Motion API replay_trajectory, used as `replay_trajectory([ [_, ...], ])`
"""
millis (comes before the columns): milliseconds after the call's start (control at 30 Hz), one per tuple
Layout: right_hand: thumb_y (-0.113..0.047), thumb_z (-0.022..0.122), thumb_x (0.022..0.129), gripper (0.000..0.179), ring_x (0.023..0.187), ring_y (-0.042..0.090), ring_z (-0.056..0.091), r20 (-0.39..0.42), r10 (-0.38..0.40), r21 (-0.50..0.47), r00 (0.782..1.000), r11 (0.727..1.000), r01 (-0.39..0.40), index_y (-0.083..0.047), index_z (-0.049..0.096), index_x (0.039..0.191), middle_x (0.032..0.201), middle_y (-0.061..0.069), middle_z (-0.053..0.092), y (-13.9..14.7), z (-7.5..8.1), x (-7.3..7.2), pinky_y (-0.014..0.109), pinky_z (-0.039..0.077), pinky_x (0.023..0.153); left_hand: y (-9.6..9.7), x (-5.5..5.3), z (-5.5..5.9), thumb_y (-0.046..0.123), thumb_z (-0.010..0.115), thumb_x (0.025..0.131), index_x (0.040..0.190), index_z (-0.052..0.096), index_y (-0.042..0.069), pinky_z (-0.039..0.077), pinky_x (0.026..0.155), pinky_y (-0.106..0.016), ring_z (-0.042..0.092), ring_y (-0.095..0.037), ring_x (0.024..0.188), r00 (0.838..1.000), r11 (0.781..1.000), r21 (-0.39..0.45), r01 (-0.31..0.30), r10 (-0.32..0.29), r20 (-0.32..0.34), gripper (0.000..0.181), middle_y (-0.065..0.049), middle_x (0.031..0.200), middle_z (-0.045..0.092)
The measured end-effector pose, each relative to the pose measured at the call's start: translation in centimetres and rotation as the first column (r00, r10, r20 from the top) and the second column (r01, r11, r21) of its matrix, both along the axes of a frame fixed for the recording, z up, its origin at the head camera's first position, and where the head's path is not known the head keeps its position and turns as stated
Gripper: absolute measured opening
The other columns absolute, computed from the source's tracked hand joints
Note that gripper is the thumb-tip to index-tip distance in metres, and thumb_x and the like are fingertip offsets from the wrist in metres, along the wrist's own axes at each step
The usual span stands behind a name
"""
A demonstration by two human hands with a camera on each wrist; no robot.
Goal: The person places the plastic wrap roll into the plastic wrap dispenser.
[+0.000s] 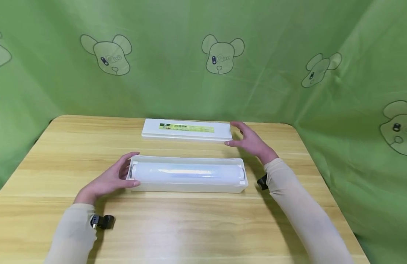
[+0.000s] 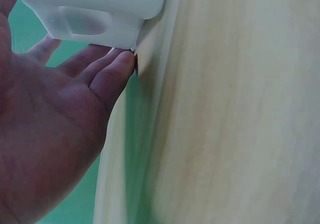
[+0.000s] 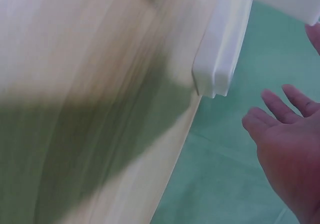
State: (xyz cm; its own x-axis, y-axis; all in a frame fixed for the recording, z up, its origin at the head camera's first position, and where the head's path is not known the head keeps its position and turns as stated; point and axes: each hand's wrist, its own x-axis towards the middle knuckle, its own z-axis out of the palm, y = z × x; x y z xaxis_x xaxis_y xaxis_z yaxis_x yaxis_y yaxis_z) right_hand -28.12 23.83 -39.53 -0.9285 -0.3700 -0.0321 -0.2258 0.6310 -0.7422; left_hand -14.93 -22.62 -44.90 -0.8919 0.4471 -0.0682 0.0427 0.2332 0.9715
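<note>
A long white plastic box sits on the table, holding a shiny roll of clear film lengthwise. My left hand grips the box's left end, thumb on the near wall and fingers round the far side. In the left wrist view, the fingertips touch the white end of the box. Behind it lies a long white lid with a yellow-green label. My right hand is at the lid's right end with thumb and fingers spread; the right wrist view shows a gap between fingers and lid.
The wooden table carries the box near its middle and the lid close to its back edge. Green curtains with bear-head outlines hang behind and at the sides. A small black camera is on the left wrist.
</note>
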Motion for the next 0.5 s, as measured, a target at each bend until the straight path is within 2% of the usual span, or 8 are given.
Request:
replay_trajectory([
  [133,-0.035,0.079,0.084,0.099,0.141,0.046,0.019,0.045,0.006,0.013,0.999,1.0,-0.007,-0.002,0.019,0.155,0.159,0.019,0.019,0.2,-0.5,-0.4,0.056,0.019,0.114,0.1,-0.1,0.0,0.009,0.078,0.084,0.157,0.013,0.013,0.041,0.099,-0.021,0.038,-0.043,0.133,1.0,1.0,0.008,0.007,-0.007,0.007,0.098,-0.029,0.149,0.032],
  [333,-0.038,0.078,0.084,0.108,0.145,0.039,0.012,0.103,0.033,0.043,0.994,0.998,-0.037,-0.003,0.005,0.157,0.161,0.02,0.008,0.3,-1.1,-1.4,0.051,0.015,0.117,0.1,0.0,-0.1,0.008,0.077,0.084,0.157,0.011,0.012,0.04,0.098,-0.019,0.036,-0.044,0.134,1.0,1.0,0.02,0.008,-0.008,0.008,0.098,-0.03,0.15,0.03],
  [500,-0.036,0.079,0.084,0.111,0.146,0.037,0.01,0.128,0.035,0.055,0.991,0.998,-0.042,-0.001,0.002,0.156,0.161,0.02,0.006,0.6,-1.8,-2.6,0.048,0.014,0.117,0.1,0.0,-0.2,0.008,0.077,0.084,0.156,0.012,0.013,0.04,0.099,-0.019,0.037,-0.044,0.133,1.0,1.0,0.016,0.01,-0.01,0.001,0.097,-0.03,0.149,0.03],
])
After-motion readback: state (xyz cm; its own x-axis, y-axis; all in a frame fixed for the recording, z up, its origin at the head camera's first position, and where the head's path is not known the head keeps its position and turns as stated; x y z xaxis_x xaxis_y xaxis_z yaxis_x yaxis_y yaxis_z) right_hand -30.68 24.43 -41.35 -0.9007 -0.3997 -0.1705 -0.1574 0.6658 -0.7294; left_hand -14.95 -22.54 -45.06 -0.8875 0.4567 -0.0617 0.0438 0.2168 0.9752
